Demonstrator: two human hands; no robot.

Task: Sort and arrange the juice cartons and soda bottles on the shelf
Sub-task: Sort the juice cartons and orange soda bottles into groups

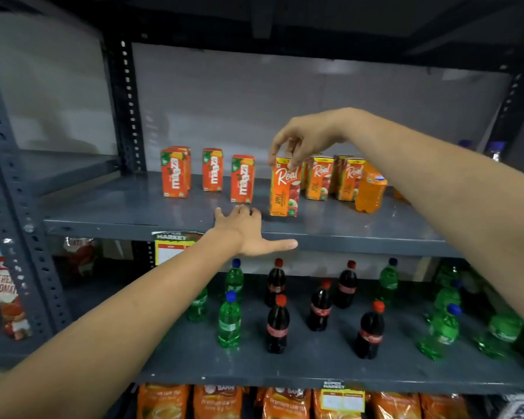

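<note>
Nearest, cola bottles point(277, 325) and green bottles point(229, 320) stand mixed on the shelf below the apple carton point(284, 189). The left hand point(245, 229) lies flat, fingers spread and empty, just left of that carton, likely bracing. The right hand point(300, 137) pinches the carton's top, probably to align it. Behind it stand more Real cartons point(319, 178); Maaza cartons point(212, 170) stand farther left.

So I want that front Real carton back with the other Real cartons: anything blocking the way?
Nothing visible. The front Real carton, pinched at its top by the right hand, has bare shelf between it and the other Real cartons.
</note>
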